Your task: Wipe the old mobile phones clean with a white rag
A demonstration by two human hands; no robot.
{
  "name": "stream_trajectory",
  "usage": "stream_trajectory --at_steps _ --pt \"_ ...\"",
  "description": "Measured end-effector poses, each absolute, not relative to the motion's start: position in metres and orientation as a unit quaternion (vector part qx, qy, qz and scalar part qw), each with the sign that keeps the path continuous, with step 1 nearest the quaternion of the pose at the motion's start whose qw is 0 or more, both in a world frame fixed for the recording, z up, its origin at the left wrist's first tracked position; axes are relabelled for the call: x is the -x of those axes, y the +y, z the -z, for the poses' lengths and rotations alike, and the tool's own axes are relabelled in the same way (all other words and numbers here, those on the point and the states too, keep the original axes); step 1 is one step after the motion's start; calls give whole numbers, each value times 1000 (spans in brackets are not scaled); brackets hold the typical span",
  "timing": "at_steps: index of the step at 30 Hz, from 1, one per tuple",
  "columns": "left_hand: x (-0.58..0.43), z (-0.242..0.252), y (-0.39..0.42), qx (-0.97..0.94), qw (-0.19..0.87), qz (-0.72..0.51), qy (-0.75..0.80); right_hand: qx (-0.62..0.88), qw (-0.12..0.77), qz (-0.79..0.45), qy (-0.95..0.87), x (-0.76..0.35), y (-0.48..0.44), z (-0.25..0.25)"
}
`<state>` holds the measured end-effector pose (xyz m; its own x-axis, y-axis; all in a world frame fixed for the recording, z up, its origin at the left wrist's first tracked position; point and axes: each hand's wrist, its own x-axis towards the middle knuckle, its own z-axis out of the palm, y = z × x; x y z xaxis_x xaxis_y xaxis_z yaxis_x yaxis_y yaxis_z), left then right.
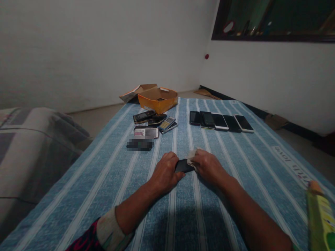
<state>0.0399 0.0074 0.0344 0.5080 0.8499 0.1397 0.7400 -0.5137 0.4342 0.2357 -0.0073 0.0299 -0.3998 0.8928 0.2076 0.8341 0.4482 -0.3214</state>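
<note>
A dark phone [184, 166] lies flat between my two hands, just above or on the striped cloth. My left hand [166, 171] grips its left end, thumb along the near edge. In my right hand [208, 165] is a crumpled whitish cloth or tissue [192, 157], pressed against the phone's right end. Beyond my left hand sits a loose group of older phones, among them a silver keypad phone [146, 132] and a smaller keypad phone [167, 123]. Farther right, several touchscreen phones stand side by side in a row, with a white-framed phone [244, 123] at its right end.
The blue striped cloth [104, 181] covers the table. An open orange cardboard box [157, 104] stands at the far end. A green and yellow bottle [320, 219] is at the near right edge. On the left is a grey draped seat [39, 167]; white walls close off the back.
</note>
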Motion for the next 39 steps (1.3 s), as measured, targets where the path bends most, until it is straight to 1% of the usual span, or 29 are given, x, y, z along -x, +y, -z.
stream_trajectory --at_steps 2,5,10,21,24,30,39 --pt "-40 -35 7 -854 163 -168 465 509 158 -44 -845 -230 -9 -29" --pt "-40 -37 7 -853 165 -168 465 496 159 -13 -854 -223 -4 -28" --pt "-41 -37 7 -852 167 -171 466 531 162 17 -831 -217 4 -25" --pt "-41 -34 7 -852 165 -176 465 535 157 26 -830 -216 -1 -23" --pt "-42 -36 7 -853 163 -171 466 522 153 39 -838 -214 -1 -21" --pt "-42 -37 6 -847 167 -174 473 544 149 74 -822 -207 -2 -21" --pt "-42 -35 6 -849 165 -177 470 538 167 93 -821 -206 -8 -15"
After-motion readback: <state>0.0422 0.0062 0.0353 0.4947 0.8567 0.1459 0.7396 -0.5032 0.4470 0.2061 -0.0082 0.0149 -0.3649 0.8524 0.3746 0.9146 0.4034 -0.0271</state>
